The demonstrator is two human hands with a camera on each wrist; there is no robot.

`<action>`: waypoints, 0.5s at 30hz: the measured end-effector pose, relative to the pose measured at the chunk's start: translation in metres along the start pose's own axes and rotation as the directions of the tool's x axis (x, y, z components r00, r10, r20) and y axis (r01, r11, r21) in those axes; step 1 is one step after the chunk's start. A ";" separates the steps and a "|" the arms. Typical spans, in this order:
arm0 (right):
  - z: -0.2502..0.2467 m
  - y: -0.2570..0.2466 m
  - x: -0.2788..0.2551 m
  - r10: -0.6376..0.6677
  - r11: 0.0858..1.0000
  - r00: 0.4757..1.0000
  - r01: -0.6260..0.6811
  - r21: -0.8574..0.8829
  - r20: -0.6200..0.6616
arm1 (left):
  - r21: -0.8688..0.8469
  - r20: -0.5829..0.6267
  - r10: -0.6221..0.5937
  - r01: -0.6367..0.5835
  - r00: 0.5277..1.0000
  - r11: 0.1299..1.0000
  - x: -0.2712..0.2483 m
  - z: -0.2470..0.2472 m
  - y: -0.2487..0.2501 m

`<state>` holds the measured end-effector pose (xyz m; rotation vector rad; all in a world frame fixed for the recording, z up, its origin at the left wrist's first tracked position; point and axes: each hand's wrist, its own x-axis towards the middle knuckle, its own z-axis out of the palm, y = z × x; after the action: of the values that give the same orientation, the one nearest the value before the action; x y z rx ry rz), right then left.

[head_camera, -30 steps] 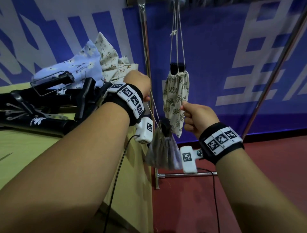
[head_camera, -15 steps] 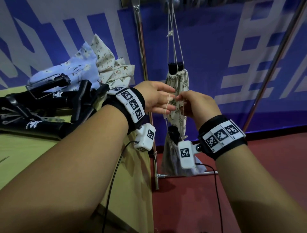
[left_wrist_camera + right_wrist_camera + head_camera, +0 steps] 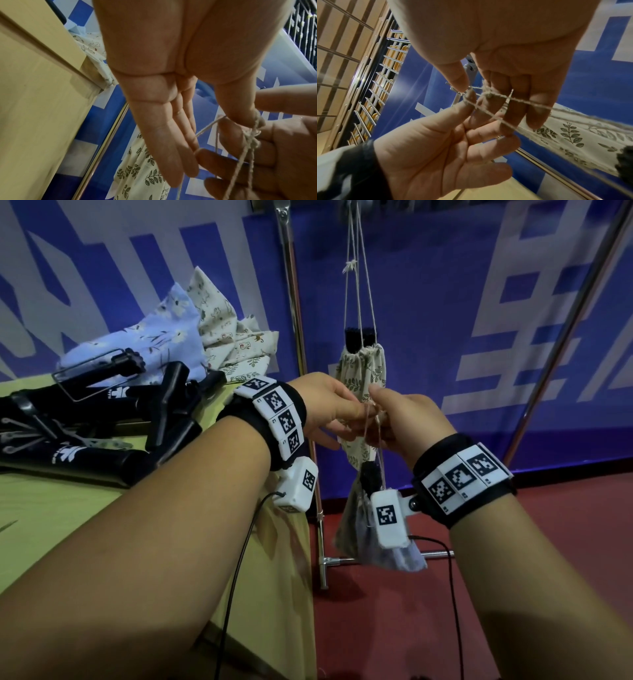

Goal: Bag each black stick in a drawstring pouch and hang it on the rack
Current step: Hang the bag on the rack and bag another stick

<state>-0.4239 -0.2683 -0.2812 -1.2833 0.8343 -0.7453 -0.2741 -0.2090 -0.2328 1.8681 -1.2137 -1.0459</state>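
- Left hand (image 3: 329, 409) and right hand (image 3: 407, 422) meet in front of the rack (image 3: 291, 302), both working a thin drawstring (image 3: 493, 97)
- Left thumb and forefinger pinch the string; remaining fingers (image 3: 171, 148) lie straight, together
- Right thumb and forefinger pinch it near a small knot; other fingers loosely bent behind it
- Grey pouch (image 3: 359, 542) dangles below the hands on this string, black stick (image 3: 371, 477) poking from its mouth
- Leaf-print pouch (image 3: 363, 371) hangs on the rack just beyond, dark stick end showing
- More black sticks (image 3: 102, 419) lie on the table (image 3: 51, 525), left, with spare pouches (image 3: 191, 333) behind
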 end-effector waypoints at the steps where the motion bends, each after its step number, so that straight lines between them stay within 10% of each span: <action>1: 0.000 0.000 0.000 0.013 1.000 1.000 -0.013 0.010 0.011 | 0.011 -0.011 -0.006 0.006 1.000 1.000 0.000 0.001 0.000; 15: -0.001 0.000 0.000 0.021 0.977 0.992 -0.048 0.209 0.127 | -0.151 0.111 -0.009 0.026 0.994 0.988 0.014 -0.002 0.000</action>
<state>-0.4249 -0.2686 -0.2811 -1.1102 0.6566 -0.6993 -0.2686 -0.2214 -0.2355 1.7254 -1.1469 -1.2303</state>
